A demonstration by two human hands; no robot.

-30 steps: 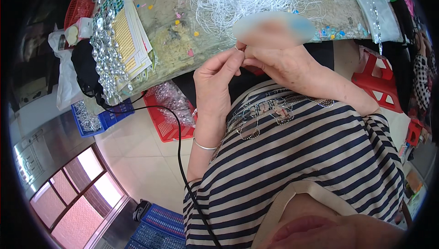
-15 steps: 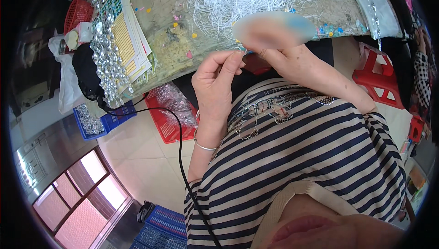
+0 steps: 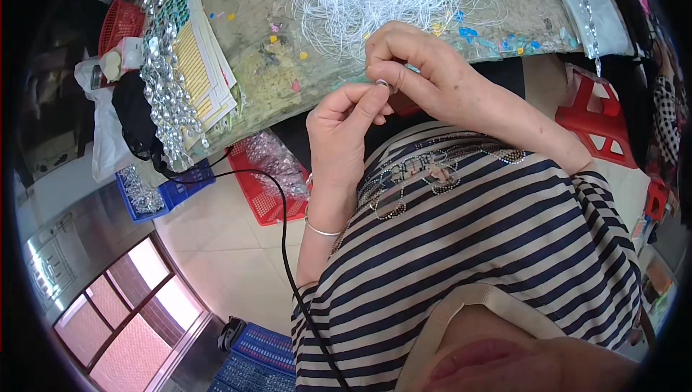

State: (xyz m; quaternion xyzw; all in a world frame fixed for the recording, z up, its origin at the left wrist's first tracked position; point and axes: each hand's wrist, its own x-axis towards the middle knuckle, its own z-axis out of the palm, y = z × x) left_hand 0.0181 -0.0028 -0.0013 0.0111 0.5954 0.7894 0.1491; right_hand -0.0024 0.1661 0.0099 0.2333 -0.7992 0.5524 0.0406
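Observation:
Over my lap, by the near edge of the worktable (image 3: 277, 78), my hands meet. My left hand (image 3: 342, 129) pinches a tiny shiny piece (image 3: 382, 83) between thumb and forefinger; it looks like a clear bead or small ring, too small to tell. My right hand (image 3: 429, 71) is closed in a pinch right beside it, its fingertips touching or nearly touching the piece. Whatever lies between the right fingertips is hidden. Beyond the hands a loose heap of thin white cords (image 3: 389, 3) spreads over the table.
Strands of clear faceted beads (image 3: 167, 96) hang at the table's left, beside stacked printed cards (image 3: 202, 50). Below stand a red basket (image 3: 263, 208) with bagged pieces and a blue bin (image 3: 176, 194). A black cable (image 3: 285, 248) crosses my left side. A red stool (image 3: 598, 122) stands right.
My right hand's fingers, smeared over before, now show curled into a pinch. The shiny piece shows more clearly at the left fingertips. My left hand has hardly moved.

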